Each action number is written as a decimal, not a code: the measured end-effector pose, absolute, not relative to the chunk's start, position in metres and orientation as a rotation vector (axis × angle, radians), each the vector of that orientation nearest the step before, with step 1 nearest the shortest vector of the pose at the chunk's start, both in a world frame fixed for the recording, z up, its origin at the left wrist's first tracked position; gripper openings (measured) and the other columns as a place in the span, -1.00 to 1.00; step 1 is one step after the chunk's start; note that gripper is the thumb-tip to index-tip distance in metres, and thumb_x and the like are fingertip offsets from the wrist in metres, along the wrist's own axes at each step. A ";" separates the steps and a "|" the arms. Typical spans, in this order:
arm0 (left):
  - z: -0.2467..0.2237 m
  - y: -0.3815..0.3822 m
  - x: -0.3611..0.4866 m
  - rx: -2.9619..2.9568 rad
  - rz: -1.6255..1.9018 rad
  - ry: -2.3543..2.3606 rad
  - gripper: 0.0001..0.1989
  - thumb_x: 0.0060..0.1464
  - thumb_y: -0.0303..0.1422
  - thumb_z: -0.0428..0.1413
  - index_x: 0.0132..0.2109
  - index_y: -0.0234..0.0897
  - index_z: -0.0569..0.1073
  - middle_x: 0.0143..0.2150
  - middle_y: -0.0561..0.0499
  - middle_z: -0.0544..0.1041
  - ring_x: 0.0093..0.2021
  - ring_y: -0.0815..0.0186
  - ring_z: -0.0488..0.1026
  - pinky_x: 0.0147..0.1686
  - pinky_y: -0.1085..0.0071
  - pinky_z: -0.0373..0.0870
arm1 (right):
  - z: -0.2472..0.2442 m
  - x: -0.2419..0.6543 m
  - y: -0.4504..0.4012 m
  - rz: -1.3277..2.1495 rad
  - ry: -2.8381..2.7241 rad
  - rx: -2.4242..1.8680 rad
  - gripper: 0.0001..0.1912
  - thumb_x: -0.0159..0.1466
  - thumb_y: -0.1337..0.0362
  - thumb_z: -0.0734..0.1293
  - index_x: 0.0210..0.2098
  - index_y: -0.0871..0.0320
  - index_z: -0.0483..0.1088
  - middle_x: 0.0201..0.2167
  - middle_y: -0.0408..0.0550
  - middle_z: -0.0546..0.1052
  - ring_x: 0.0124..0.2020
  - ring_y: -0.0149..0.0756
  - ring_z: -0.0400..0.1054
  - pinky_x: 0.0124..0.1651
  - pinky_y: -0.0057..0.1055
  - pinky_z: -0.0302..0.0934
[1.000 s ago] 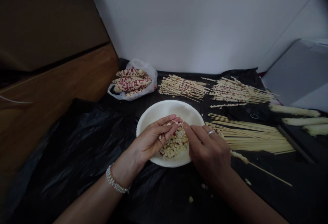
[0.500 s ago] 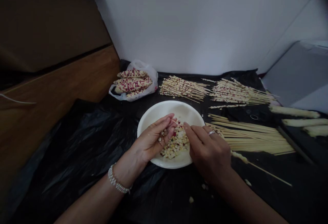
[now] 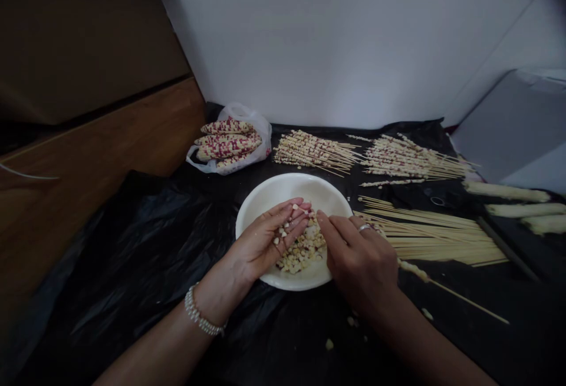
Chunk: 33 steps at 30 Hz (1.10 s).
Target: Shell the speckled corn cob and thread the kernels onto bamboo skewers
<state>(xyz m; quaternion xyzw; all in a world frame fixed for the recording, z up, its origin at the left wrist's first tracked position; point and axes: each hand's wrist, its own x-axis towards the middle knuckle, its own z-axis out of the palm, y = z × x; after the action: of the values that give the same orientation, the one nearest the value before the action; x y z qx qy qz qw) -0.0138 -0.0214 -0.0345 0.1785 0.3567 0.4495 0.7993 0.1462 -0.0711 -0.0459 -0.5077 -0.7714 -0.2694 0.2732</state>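
Over a white bowl (image 3: 255, 197), my left hand (image 3: 269, 236) is cupped palm up, its fingers loosely extended. Several pale corn kernels (image 3: 282, 231) lie on its palm and fingers. My right hand (image 3: 360, 250) is closed round a wooden skewer (image 3: 469, 301) threaded with corn kernels. The skewer's bare end sticks out below the hand to the right, and the hand hides its middle. The right fingertips are just right of the left fingers. Beneath both hands, loose kernels (image 3: 305, 254) in yellow, white and dark red lie in the bowl.
Speckled corn cobs (image 3: 227, 145) sit in a plastic bag (image 3: 264, 132) at the back left. Two piles of kernel-threaded skewers (image 3: 312, 151) lie behind the bowl. Bare skewers (image 3: 442, 236) and stripped cobs (image 3: 524, 210) are on the right. Black plastic sheeting (image 3: 145, 256) covers the surface.
My left fingers have opened out a little from a pinch, showing more kernels in the palm. My right hand and the skewer have barely moved.
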 end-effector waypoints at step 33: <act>-0.037 -0.019 -0.014 0.272 0.981 0.814 -0.84 0.04 -0.61 0.12 -0.21 -0.44 0.53 -0.25 -0.10 0.57 -0.28 0.38 0.55 -0.24 0.55 0.53 | -0.047 0.147 -0.072 -0.682 -2.088 -1.354 -0.63 0.22 0.47 0.22 0.02 0.23 0.38 -0.32 -0.04 0.52 -0.29 -0.32 0.30 -0.27 -0.38 0.13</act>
<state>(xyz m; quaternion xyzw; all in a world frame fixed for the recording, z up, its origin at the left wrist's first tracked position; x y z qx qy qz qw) -0.0141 -0.0192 -0.0371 0.1265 0.3788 0.4565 0.7951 0.1467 -0.0721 -0.0465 -0.5041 -0.7775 -0.2541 0.2772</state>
